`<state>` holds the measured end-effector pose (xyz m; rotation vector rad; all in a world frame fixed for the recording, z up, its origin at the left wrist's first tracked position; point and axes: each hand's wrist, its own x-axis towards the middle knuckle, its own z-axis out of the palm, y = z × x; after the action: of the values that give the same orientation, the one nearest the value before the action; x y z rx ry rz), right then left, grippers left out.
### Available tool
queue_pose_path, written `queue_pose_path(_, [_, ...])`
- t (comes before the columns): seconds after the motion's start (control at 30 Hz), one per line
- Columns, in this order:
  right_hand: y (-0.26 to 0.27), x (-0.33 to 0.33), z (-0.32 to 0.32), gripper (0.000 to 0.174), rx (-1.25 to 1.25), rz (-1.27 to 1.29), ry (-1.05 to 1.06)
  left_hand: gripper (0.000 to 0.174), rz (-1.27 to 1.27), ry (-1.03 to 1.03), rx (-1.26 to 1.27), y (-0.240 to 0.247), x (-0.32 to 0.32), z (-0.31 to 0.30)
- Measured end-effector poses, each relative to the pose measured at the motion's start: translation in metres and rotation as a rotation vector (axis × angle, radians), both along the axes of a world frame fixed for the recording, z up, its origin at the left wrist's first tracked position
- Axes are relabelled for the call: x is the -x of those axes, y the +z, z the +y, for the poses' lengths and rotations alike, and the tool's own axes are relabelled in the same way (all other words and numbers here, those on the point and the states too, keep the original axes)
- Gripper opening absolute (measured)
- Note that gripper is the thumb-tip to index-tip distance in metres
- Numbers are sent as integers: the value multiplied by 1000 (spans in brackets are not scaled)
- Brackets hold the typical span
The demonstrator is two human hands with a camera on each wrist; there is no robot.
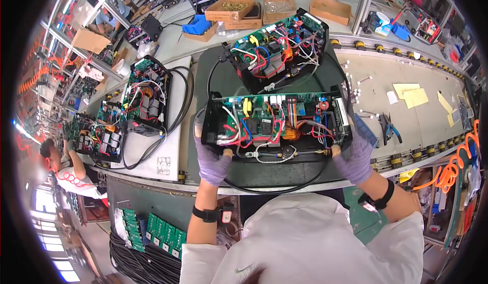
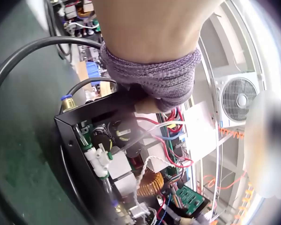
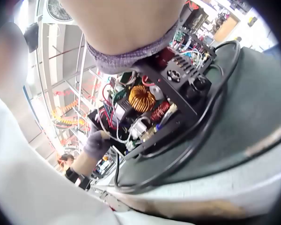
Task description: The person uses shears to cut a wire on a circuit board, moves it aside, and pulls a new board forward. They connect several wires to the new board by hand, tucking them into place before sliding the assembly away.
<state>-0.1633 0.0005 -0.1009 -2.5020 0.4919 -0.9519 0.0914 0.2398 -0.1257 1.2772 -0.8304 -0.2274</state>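
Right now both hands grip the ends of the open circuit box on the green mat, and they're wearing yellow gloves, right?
Not quite. The gloves are purple, not yellow, as the head view shows. The left hand and the right hand do grip the ends of the open circuit box on the green mat.

From the head camera we look steeply down onto the dark green worktop (image 1: 284, 171), the whole station in frame. Our left wrist camera sits close under the purple-gloved left hand (image 2: 154, 79), facing along the open black metal chassis (image 2: 84, 119); our right wrist camera faces it, equally near, from the opposite end. All three share that chassis and its orange copper-wound coil (image 3: 141, 98).
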Motion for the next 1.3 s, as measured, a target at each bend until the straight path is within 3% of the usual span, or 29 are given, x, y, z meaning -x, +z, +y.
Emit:
queue_pose_path(0.1, [-12, 6, 5, 77, -57, -59, 18, 93, -6, -8, 8, -1, 5, 10])
queue_pose_path(0.13, [-8, 8, 8, 75, -164, 14, -20, 84, -7, 26, 52, 2, 8, 14])
queue_pose_path(0.2, [-16, 16, 6, 73, -169, -2, 22, 65, -440, 407, -161, 14, 20, 15])
queue_pose_path(0.27, [-16, 24, 9, 70, -227, -46, 74, 60, -335, 555, -168, 21, 30, 1])
queue_pose_path(0.3, [-15, 27, 10, 69, -257, -101, 114, 59, -678, 650, -380, 45, 36, -8])
queue_pose_path(0.33, [-18, 34, 10, 70, -97, -83, 81, 57, -839, 690, -572, 60, 42, -20])
queue_pose_path(0.37, [-14, 39, 17, 72, -133, -3, 10, 56, -1007, 730, -766, 67, 47, -32])
queue_pose_path(0.53, [-20, 88, 14, 58, -182, 45, -183, 24, -859, 702, -755, 52, 30, -49])
queue_pose_path(0.57, [-24, 99, 5, 53, -201, 35, -277, 24, -857, 711, -759, 55, 32, -48])
queue_pose_path(0.63, [-34, 122, -22, 44, -245, 21, -463, 29, -512, 573, -612, 44, 25, -39])
queue_pose_path(0.67, [-45, 135, -38, 39, -277, 75, -553, 31, -522, 523, -438, 49, 33, -40])
queue_pose_path(0.7, [-53, 143, -53, 34, -306, 129, -641, 32, -704, 733, -387, 36, 36, -31])
queue_pose_path(0.77, [-53, 144, -73, 32, -310, 291, -670, 32, -399, 475, -373, 73, 95, -31])
queue_pose_path(0.83, [-57, 142, -90, 30, -335, 463, -593, 30, -208, 172, -236, 48, 118, -16])
queue_pose_path(0.9, [-65, 120, -106, 27, -367, 632, -399, 29, -396, -175, -703, 52, 140, -6])
queue_pose_path(0.97, [-72, 89, -113, 24, -343, 797, -262, 25, -204, -553, -894, 76, 157, -30])
queue_pose_path(1.0, [-80, 76, -117, 22, -325, 872, -188, 29, -234, -579, -812, 71, 162, -35])
queue_pose_path(1.07, [-124, 54, -130, 20, -213, 959, -242, 35, -299, -629, -648, 56, 165, -42])
queue_pose_path(1.17, [-140, 41, -134, 19, -135, 984, -297, 34, -115, -613, -750, 60, 164, -46])
queue_pose_path(1.3, [-141, 48, -138, 22, -138, 1059, -177, 32, -156, -625, -586, 35, 158, -40])
